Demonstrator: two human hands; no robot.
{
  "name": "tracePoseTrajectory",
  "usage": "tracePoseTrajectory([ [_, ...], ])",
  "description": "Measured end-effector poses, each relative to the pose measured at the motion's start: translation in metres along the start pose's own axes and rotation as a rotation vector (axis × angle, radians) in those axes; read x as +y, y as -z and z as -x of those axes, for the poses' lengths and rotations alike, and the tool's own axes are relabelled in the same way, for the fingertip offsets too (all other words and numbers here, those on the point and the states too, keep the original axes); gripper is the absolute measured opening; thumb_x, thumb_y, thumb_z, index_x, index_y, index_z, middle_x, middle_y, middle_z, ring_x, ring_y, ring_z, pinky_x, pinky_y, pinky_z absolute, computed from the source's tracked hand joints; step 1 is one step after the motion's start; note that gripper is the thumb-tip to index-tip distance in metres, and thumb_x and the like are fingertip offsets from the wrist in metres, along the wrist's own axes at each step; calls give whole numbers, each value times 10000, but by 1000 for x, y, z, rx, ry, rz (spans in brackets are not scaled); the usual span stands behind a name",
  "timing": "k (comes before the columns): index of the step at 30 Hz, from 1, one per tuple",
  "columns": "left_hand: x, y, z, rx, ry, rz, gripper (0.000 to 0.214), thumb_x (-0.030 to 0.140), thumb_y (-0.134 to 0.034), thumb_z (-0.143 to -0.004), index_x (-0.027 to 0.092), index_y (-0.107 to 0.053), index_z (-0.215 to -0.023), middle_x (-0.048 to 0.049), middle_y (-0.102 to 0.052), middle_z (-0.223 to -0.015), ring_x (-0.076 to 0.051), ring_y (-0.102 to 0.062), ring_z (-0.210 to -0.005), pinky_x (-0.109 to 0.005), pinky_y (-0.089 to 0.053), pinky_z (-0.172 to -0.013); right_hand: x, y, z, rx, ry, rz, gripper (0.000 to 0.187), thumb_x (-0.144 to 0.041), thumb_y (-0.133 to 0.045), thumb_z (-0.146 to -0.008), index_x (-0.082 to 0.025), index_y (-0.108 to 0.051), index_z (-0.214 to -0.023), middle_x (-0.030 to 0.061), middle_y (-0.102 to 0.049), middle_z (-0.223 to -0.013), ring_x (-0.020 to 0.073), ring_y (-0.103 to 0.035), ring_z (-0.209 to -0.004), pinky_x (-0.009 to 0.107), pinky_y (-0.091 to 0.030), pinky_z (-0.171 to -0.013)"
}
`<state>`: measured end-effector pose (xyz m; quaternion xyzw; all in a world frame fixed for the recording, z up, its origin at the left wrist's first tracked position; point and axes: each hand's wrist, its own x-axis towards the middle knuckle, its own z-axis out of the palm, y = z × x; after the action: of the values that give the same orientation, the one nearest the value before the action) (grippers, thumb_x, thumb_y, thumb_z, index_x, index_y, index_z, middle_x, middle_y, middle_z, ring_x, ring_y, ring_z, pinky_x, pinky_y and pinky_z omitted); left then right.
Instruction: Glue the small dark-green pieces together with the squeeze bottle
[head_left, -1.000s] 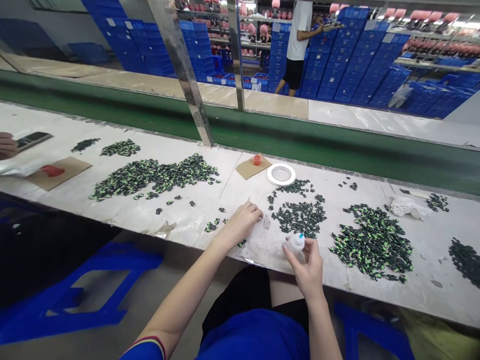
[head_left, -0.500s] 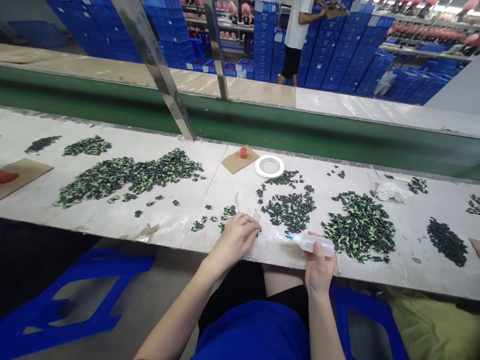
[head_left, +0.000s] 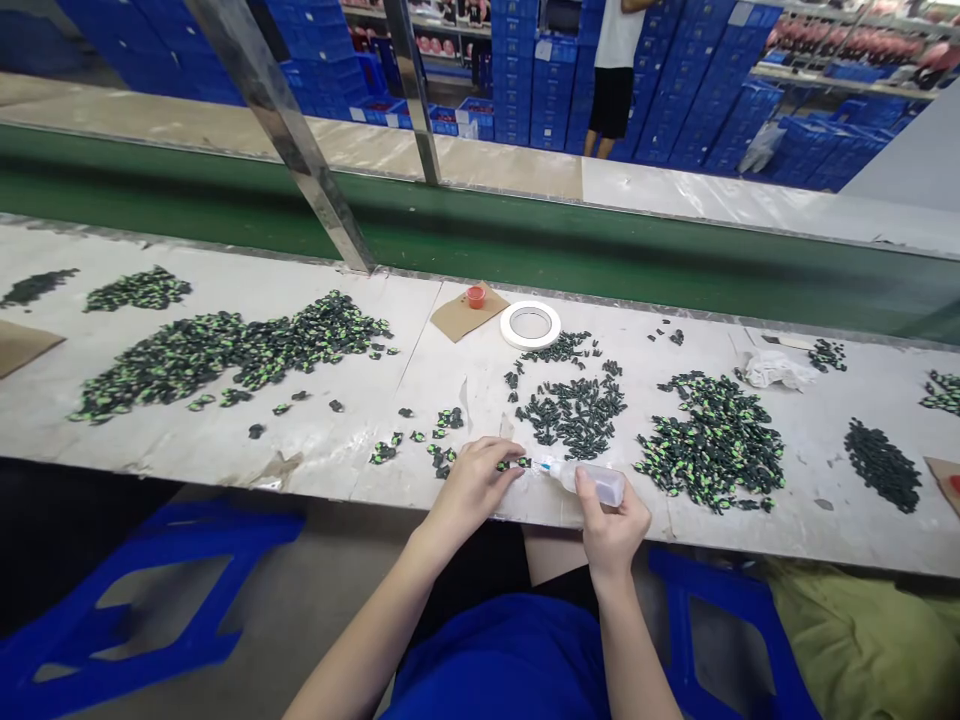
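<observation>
My left hand (head_left: pixel 476 478) is closed at the table's front, its fingertips pinching a small black-and-green plastic part (head_left: pixel 524 462). In my right hand (head_left: pixel 616 520) lies a clear squeeze bottle (head_left: pixel 600 483) with a blue-based needle tip, tilted toward the left. The tip is right at the pinched part; whether they touch I cannot tell. Several similar parts (head_left: pixel 442 455) lie just left of my left hand. Beyond the bottle is a heap of small dark pieces (head_left: pixel 577 415), and to its right a larger heap of black-and-green parts (head_left: pixel 716 440).
A roll of white tape (head_left: pixel 530 325) and a red cup (head_left: pixel 475 296) on cardboard (head_left: pixel 454 318) stand behind. Further heaps (head_left: pixel 172 360) spread left. A crumpled white cloth (head_left: pixel 776 370) lies right. A metal post (head_left: pixel 300 160) rises at the back edge, before the green strip (head_left: pixel 525 235).
My right hand has brought the bottle leftward, so its tip meets the area of my left fingertips. The black-and-green part there now shows. The view has shifted slightly.
</observation>
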<state>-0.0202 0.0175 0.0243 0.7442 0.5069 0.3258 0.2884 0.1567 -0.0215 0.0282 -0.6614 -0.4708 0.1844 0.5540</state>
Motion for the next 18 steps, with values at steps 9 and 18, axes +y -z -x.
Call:
tracePoseTrajectory([
  [9,0,-8,-3,80,24,38,73,163,-639,-812,220,-666,-848,-28,-752,-860,-203,-708,-808,-336,-520,-784,2,-6,-1,-47,54,27,326,-437,-678,-774,-145,-658,-629,14,-634,-532,142,-562,-474,243,-449,-472],
  [18,0,-7,-3,99,17,-14,76,159,-674,-790,227,-671,-822,-7,-766,-840,-204,-719,-796,-343,-524,-800,-1,-9,-1,-14,41,-1,345,-429,-682,-774,-143,-630,-588,-13,-572,-492,117,-511,-455,227,-410,-453],
])
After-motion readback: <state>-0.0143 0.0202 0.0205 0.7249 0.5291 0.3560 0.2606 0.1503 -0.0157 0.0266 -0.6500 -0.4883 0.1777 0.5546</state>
